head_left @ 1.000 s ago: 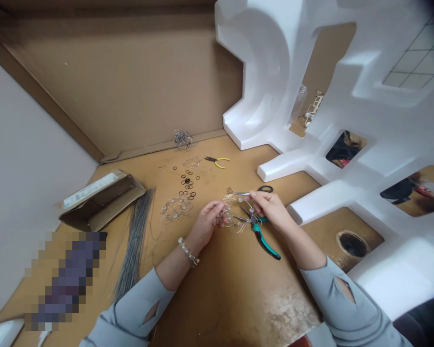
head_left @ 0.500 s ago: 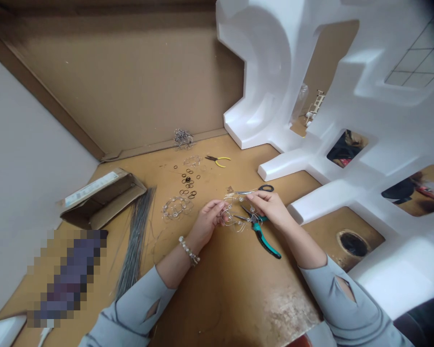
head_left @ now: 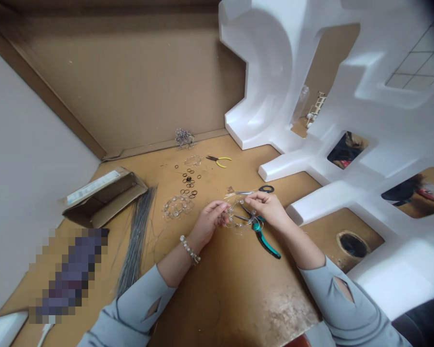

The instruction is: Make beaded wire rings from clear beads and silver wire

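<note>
Between my two hands hangs a ring of thin wire with clear beads [head_left: 241,224]. The fingers of my left hand [head_left: 210,219] pinch its left side, and my right hand [head_left: 269,208] pinches its upper right side. Beneath the ring lie teal-handled pliers [head_left: 264,242] with the jaws pointing left, partly covered by the wire. Scissors with black handles [head_left: 266,189] lie just behind my right hand. Left of my left hand rests another beaded wire ring [head_left: 176,207].
Yellow-handled pliers [head_left: 220,161], small black rings [head_left: 188,179] and a tangled wire heap [head_left: 184,138] lie farther back. An open cardboard box [head_left: 104,197] and a bundle of straight wires [head_left: 135,241] are at left. White moulded foam [head_left: 278,173] stands at right.
The beaded wire ring has shifted and turned slightly between my fingers. Both hands keep their pinch in nearly the same place.
</note>
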